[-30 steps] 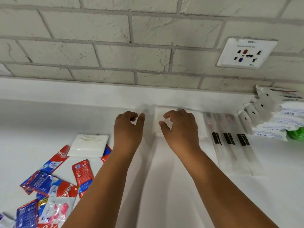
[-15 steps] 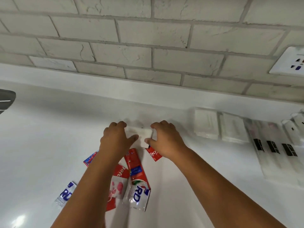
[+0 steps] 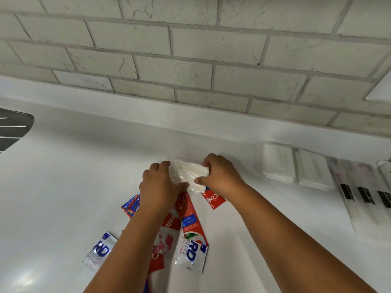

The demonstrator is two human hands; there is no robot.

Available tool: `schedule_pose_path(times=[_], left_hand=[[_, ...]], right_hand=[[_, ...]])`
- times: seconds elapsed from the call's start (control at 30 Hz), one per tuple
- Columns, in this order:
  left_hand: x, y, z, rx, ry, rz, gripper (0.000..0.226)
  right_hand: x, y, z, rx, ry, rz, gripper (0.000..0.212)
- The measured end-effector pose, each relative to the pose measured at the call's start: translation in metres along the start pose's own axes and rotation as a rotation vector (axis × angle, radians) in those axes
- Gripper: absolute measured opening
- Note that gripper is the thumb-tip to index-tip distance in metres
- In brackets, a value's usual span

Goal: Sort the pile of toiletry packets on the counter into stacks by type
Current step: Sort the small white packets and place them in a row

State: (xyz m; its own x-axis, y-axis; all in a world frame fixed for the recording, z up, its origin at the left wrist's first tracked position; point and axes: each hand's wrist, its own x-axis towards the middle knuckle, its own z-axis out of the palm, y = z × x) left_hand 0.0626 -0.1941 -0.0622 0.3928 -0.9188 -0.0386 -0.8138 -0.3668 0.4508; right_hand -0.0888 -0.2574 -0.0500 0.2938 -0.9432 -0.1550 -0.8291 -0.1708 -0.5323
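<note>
Both hands hold one white packet (image 3: 188,173) in clear wrap just above the counter, at the far end of the pile. My left hand (image 3: 157,185) grips its left edge; my right hand (image 3: 220,176) pinches its right edge between thumb and fingers. Beneath my wrists lies the pile: red toothpaste sachets (image 3: 189,216), a red sachet (image 3: 213,199) under my right wrist, a blue-red sachet (image 3: 131,206), and white sachets with blue letters (image 3: 191,254) (image 3: 98,251). My left forearm hides part of the pile.
Two stacks of white packets (image 3: 277,163) (image 3: 313,172) sit by the backsplash at right. Long clear toothbrush packets (image 3: 359,193) lie beside them. A dark metal object (image 3: 12,127) juts in at the left edge. The brick wall runs behind the white counter (image 3: 63,176).
My hands moved from the white stacks at the right back to the pile and took hold of a white packet. Since half a second ago it is raised a little; the view shifted left.
</note>
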Motion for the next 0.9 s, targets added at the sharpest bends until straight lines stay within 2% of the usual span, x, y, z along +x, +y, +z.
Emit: schedule_pose_path(times=[0.1, 0.17, 0.3, 0.4, 0.47, 0.63, 0.77, 0.9], left_hand=[[-0.002, 0.003, 0.0, 0.013, 0.024, 0.007, 0.075], [-0.005, 0.007, 0.001, -0.022, 0.068, 0.029, 0.069], [-0.012, 0.029, 0.008, -0.288, 0.167, 0.047, 0.058], [-0.024, 0.058, 0.014, -0.634, 0.055, -0.037, 0.052], [-0.032, 0.077, 0.018, -0.769, -0.031, -0.072, 0.045], [-0.047, 0.127, 0.034, -0.89, -0.133, 0.017, 0.03], [-0.046, 0.175, 0.048, -0.845, -0.239, 0.138, 0.028], [-0.037, 0.225, 0.065, -0.813, -0.267, 0.224, 0.03]], right_hand=[[-0.006, 0.0, -0.003, 0.168, 0.049, 0.02, 0.025], [-0.01, 0.002, -0.007, 0.29, 0.066, 0.037, 0.019], [-0.026, 0.018, -0.023, 0.57, 0.175, 0.116, 0.013], [-0.043, 0.036, -0.038, 0.878, 0.238, 0.194, 0.013], [-0.054, 0.049, -0.045, 1.003, 0.245, 0.224, 0.013], [-0.081, 0.094, -0.067, 1.018, 0.361, 0.277, 0.011], [-0.095, 0.138, -0.097, 0.939, 0.508, 0.302, 0.011], [-0.097, 0.174, -0.123, 0.86, 0.629, 0.323, 0.017]])
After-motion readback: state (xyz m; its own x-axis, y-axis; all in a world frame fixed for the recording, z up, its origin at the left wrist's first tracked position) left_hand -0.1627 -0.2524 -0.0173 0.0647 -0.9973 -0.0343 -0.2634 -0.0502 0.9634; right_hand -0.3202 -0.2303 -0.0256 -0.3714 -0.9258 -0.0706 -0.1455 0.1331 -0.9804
